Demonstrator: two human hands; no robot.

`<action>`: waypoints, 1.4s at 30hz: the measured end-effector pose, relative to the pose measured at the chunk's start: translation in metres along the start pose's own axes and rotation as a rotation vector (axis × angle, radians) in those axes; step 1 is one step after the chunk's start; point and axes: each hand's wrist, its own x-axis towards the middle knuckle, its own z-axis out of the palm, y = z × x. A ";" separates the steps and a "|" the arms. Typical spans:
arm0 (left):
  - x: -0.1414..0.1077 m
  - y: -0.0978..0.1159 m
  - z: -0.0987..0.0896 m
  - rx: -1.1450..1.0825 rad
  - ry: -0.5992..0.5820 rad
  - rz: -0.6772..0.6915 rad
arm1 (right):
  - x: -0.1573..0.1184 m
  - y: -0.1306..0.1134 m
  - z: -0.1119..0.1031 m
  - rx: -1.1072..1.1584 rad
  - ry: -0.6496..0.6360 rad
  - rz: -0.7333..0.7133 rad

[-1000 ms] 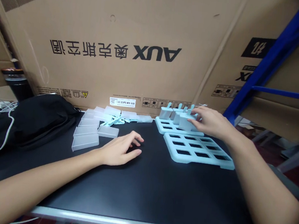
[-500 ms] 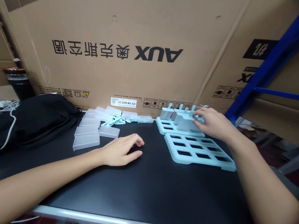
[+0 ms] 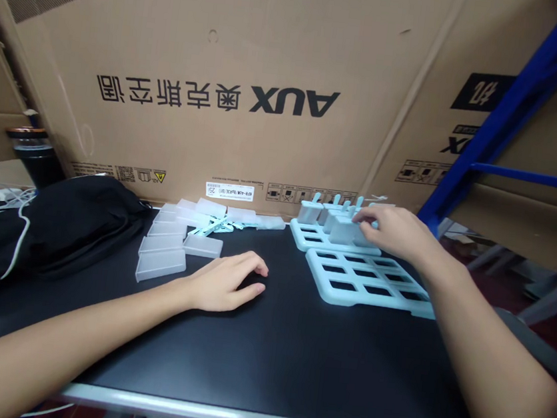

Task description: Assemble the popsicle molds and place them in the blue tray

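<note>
My left hand (image 3: 230, 281) rests on the black table with its fingers loosely curved and the thumb apart, holding nothing. At the back right, my right hand (image 3: 389, 230) has its fingers bent around the upper part of a popsicle mold; the hand hides part of it. Beside those fingers stands a translucent popsicle mold (image 3: 342, 231) with a light blue stick top. Several such molds, among them one at the left corner (image 3: 310, 211), stand upright in the rear light blue tray (image 3: 299, 241). A second light blue tray (image 3: 324, 292) with bare slots lies in front.
Left of centre lie several loose translucent mold cases (image 3: 161, 265) around a heap of light blue sticks (image 3: 212, 225). A black cloth bag (image 3: 80, 226), white cables and a dark bottle (image 3: 37, 158) are farther left. A large cardboard box (image 3: 206, 140) stands behind; a blue metal frame (image 3: 500, 120) rises at right.
My right hand has shifted slightly left among the standing molds, its fingers more bent. My left hand stays practically still on the table.
</note>
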 end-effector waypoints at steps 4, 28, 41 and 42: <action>0.000 0.001 0.000 0.018 -0.012 0.012 | 0.004 0.005 0.005 0.036 -0.015 0.054; 0.000 0.003 -0.001 0.118 -0.048 0.050 | 0.006 -0.002 0.002 0.011 -0.111 0.153; 0.001 0.002 -0.001 0.149 -0.067 0.065 | 0.006 -0.011 0.011 -0.071 -0.126 0.045; 0.001 0.003 -0.001 0.155 -0.069 0.068 | 0.006 -0.011 0.010 -0.074 -0.130 0.046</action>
